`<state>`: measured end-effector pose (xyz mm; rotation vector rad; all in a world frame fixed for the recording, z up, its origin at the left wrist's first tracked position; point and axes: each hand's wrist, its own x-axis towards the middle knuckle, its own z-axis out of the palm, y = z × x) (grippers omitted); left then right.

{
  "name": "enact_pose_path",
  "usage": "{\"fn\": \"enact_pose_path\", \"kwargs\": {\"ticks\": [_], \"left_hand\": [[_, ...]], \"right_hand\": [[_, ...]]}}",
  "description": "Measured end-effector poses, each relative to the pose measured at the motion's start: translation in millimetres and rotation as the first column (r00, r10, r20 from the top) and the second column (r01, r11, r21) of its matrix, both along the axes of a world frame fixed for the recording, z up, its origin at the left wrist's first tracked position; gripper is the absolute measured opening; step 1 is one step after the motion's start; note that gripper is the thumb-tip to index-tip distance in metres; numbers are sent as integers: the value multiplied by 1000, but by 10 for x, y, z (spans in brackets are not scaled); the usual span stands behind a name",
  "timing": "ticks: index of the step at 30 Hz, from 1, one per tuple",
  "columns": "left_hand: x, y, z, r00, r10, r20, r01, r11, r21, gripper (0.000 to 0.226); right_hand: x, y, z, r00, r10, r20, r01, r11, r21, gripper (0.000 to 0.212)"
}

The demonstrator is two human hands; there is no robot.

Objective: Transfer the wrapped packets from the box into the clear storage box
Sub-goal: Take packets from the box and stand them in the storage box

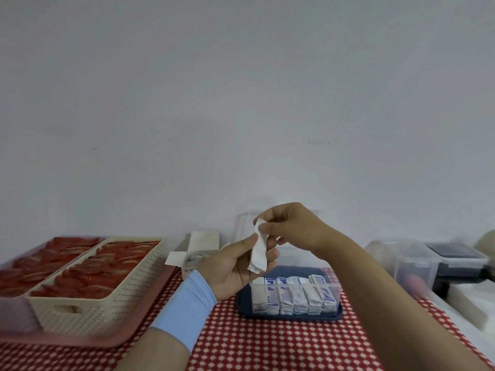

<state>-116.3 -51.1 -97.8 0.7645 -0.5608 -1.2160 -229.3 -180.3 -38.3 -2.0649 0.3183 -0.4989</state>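
A small stack of white wrapped packets is held upright in my left hand, above the clear storage box. My right hand pinches the top of the stack from the right. The clear storage box sits on a dark blue tray and holds a row of several white and blue packets standing on edge. Its clear lid stands open behind my hands. An open white cardboard box with more packets inside lies to the left of my left hand.
A cream perforated basket full of red packets rests on a pink tray at the left. Clear lidded containers and a dark one stand at the right, with a white stack in front. A red checked cloth covers the table.
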Motion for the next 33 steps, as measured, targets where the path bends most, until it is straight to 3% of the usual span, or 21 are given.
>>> {"fn": "enact_pose_path", "kwargs": {"ticks": [2, 5, 8, 10, 20, 24, 27, 29, 31, 33], "left_hand": [[-8, -16, 15, 1000, 25, -2, -25, 999, -22, 39], [17, -43, 21, 986, 117, -121, -124, 991, -51, 40], [6, -32, 32, 990, 119, -81, -124, 991, -56, 36], [-34, -30, 37, 994, 103, -34, -104, 994, -38, 31], [-10, -46, -34, 991, 98, -92, -104, 992, -69, 46], [14, -68, -24, 994, 85, -71, -88, 995, -51, 38], [52, -68, -8, 994, 59, -97, -64, 997, -44, 34], [66, -58, 6, 996, 11, -91, -14, 999, -31, 38], [75, -61, 18, 999, -32, -39, 31, 999, -12, 40], [95, -70, 19, 999, -51, 1, 51, 999, 6, 40]], "right_hand": [[52, 19, -39, 998, -52, 32, 54, 998, -39, 17], [7, 48, -85, 992, -73, 100, 90, 981, -171, 30], [-79, 163, -125, 999, 33, -42, -45, 939, -341, 45], [-69, 206, -162, 998, 20, -52, -41, 900, -433, 48], [19, 91, -263, 996, 52, 73, -1, 822, -570, 26], [4, 97, -219, 999, 45, -14, -47, 885, -463, 31], [-9, -7, -161, 995, 73, 66, -65, 990, -129, 32], [10, -100, -142, 999, 38, 39, -40, 997, 59, 44], [20, -184, -137, 998, 28, -51, -26, 999, 44, 43], [9, -271, -126, 993, 73, -88, -72, 997, 17, 27]]}}
